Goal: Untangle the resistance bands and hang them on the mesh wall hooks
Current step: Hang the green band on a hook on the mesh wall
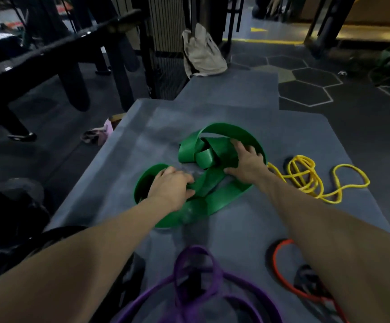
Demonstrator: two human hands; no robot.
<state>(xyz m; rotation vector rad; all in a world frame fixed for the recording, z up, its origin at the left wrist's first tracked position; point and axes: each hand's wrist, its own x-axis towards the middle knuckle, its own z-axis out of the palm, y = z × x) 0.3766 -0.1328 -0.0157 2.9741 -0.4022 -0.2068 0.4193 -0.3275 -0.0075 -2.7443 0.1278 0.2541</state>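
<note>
A wide green resistance band (215, 201) lies knotted in the middle of a grey mat (247, 229). My left hand (172, 185) grips a strand of it at the left loop. My right hand (246, 163) lies on the knot, fingers spread over the green band with the thumb hooked under a strand. A thin yellow band (306, 180) lies coiled to the right, apart from the green one. A purple band (198, 285) sits looped at the near edge, and an orange-red band (280, 271) lies near right, partly hidden by my right forearm.
A black mesh panel (163, 73) stands beyond the mat's far left corner, with a beige bag (201, 52) hanging beside it. Black gym equipment (56, 54) fills the left side. Pink sandals (98, 134) lie on the dark floor left of the mat.
</note>
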